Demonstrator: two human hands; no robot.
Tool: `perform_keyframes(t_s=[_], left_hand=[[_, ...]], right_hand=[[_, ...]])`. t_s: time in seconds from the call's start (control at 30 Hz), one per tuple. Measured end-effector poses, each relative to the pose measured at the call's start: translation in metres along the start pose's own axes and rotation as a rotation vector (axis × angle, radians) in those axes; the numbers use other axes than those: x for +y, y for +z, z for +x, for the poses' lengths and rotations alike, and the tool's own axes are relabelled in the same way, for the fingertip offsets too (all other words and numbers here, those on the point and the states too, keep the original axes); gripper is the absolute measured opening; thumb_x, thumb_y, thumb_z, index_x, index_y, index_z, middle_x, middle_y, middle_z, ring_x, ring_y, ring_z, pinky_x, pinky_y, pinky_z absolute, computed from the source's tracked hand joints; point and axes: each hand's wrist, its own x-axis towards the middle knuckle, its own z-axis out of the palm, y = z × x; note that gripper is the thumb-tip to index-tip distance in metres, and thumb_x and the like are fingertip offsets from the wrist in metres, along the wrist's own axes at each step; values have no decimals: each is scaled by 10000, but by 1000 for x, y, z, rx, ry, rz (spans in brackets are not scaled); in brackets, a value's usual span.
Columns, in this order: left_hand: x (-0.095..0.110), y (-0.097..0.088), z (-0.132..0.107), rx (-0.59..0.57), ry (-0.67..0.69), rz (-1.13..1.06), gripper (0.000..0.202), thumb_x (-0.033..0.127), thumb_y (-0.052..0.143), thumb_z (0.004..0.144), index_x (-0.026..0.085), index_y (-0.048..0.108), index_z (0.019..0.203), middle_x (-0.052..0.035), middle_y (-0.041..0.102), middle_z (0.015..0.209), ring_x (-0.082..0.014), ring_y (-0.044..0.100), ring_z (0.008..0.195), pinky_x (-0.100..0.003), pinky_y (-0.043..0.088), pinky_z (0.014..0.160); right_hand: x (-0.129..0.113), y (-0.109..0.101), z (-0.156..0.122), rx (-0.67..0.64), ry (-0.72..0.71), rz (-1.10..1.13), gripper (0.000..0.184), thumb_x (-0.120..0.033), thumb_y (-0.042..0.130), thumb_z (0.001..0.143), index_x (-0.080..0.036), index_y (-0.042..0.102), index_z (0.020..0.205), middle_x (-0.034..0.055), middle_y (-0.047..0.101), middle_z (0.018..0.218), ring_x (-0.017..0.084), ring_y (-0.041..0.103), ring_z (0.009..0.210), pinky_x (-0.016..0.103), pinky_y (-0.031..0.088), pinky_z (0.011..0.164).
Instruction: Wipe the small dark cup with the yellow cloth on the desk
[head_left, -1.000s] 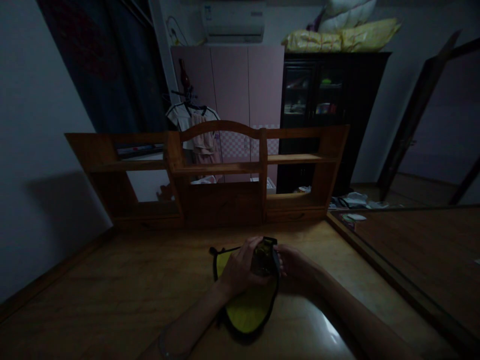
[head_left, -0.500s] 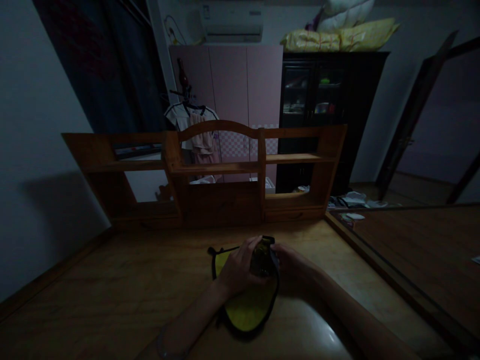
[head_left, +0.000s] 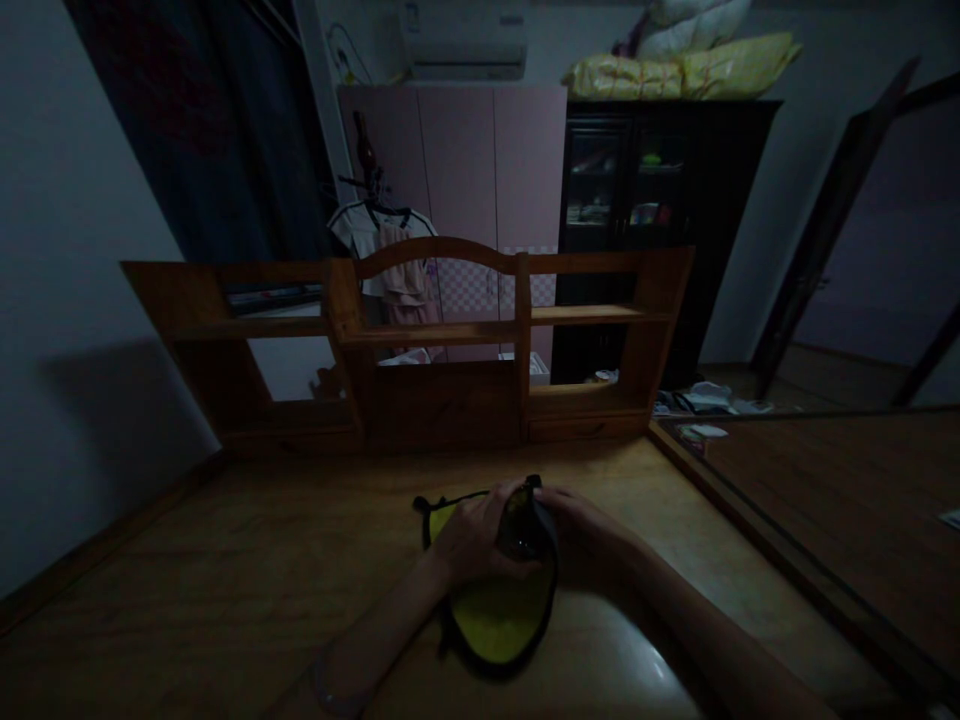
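Yellow black-trimmed pouch point(head_left: 499, 622), or what looks like one: lies on wooden platform point(head_left: 300, 560) under and nearer than the hands, one corner sticking out left of them. Left hand point(head_left: 469, 540): half curled, thumb and fingers around dark glossy object point(head_left: 519, 535), which sits over the pouch; can't tell if inside it. Right hand point(head_left: 574, 512): fingers bent in at the object's far right edge; pinching or just touching, can't tell. Status, my read: mid-handling. Done: object and pouch together between the hands. Pending: letting go, yellow face uncovered.
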Motion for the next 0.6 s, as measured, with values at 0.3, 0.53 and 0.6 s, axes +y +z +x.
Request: perform_keyframes(t_s=[0.3, 0.53, 0.6], left_hand=[[1, -5, 2, -28, 51, -20, 995, 595, 724, 644, 215, 235, 1423, -128, 543, 1337, -291, 597, 1156, -400, 518, 959], [1, -3, 2, -63, 58, -59, 1011, 612, 723, 651, 213, 217, 1430, -139, 532, 1347, -297, 580, 1181, -403, 511, 970], [1, -2, 2, -60, 62, -65, 1025, 615, 731, 646, 218, 210, 1434, -140, 519, 1360, -296, 572, 1190, -401, 507, 978]], right_hand=[[1, -4, 2, 32, 18, -16, 286, -345, 707, 813, -133, 665, 999, 84, 687, 926, 197, 622, 797, 307, 473, 749], [0, 5, -3, 8, 87, 57, 263, -377, 646, 837, -144, 664, 958, 80, 691, 909, 210, 626, 831, 323, 465, 802], [-1, 6, -5, -12, 110, 67, 277, -395, 622, 845, -143, 663, 953, 87, 693, 912, 216, 627, 835, 337, 466, 816]])
